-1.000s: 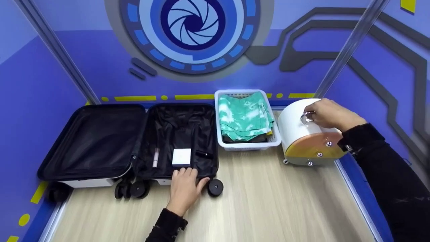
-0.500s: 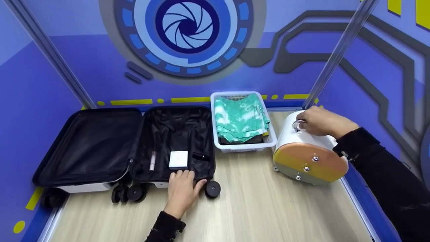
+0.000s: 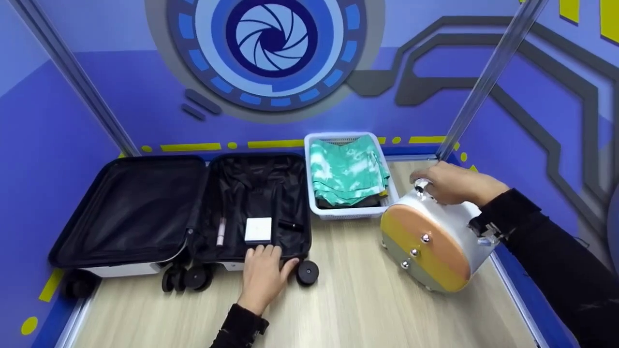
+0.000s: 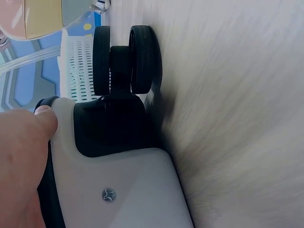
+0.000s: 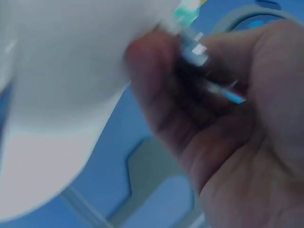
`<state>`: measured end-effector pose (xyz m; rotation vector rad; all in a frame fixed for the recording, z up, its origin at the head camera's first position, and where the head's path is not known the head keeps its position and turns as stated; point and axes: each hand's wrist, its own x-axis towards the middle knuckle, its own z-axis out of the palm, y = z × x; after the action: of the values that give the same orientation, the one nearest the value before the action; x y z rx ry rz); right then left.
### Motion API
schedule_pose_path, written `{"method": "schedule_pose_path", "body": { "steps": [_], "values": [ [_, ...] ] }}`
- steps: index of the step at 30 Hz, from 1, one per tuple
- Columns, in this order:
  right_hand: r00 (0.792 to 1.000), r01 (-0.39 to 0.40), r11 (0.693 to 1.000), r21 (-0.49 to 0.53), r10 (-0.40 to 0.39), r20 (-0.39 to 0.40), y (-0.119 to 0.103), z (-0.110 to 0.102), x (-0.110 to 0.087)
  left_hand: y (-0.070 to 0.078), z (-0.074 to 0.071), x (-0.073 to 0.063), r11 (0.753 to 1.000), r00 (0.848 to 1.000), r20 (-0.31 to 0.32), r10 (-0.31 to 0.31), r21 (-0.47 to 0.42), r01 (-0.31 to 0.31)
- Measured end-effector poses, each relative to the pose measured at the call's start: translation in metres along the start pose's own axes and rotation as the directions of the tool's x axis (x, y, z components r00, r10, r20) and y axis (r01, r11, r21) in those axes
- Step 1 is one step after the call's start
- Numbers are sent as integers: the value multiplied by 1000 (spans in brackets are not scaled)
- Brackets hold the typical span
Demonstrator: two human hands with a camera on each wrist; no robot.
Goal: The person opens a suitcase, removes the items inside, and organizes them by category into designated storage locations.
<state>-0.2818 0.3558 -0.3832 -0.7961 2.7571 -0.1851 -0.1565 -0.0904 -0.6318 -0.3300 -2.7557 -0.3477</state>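
Observation:
My right hand (image 3: 449,182) curls its fingers round the metal handle (image 3: 422,184) on top of a white rounded case (image 5: 61,71). The case's flat face (image 3: 428,246), striped orange, yellow and grey-green with several shiny knobs, turns toward the front left. Whether its base touches the table cannot be told. My left hand (image 3: 263,275) rests on the near rim of an open suitcase (image 3: 251,188), fingers laid over the edge and thumb spread aside. In the left wrist view that thumb (image 4: 45,118) lies on the suitcase's edge. Inside are a white box (image 3: 258,229), a slim pink tube (image 3: 221,232) and a dark pen-like stick (image 3: 290,224).
The suitcase's other half (image 3: 130,212) lies flat to the left. Between suitcase and case stands a white basket (image 3: 350,214) with a folded green-and-white tie-dyed cloth (image 3: 348,169) on top. A suitcase wheel (image 3: 307,273) sticks out in front. Blue walls close off the back and sides.
My right hand has brought the case forward and to the left, turning its striped face more toward the suitcase side. The view has shifted slightly. My left hand stays on the rim.

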Motion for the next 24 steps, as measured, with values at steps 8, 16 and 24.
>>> {"method": "schedule_pose_path", "body": {
  "steps": [8,16,24],
  "values": [
    [973,-133,990,55,120,199,-27,-10,13,0,-1,0,1000,1000,9,-7,-10,7],
    [949,-256,950,181,211,236,-46,-8,29,-1,-1,-1,1000,1000,7,-17,-1,17],
    [918,-367,871,326,284,276,-61,-5,38,-1,1,-2,1000,1000,-26,5,-1,-5]
  ]
}}
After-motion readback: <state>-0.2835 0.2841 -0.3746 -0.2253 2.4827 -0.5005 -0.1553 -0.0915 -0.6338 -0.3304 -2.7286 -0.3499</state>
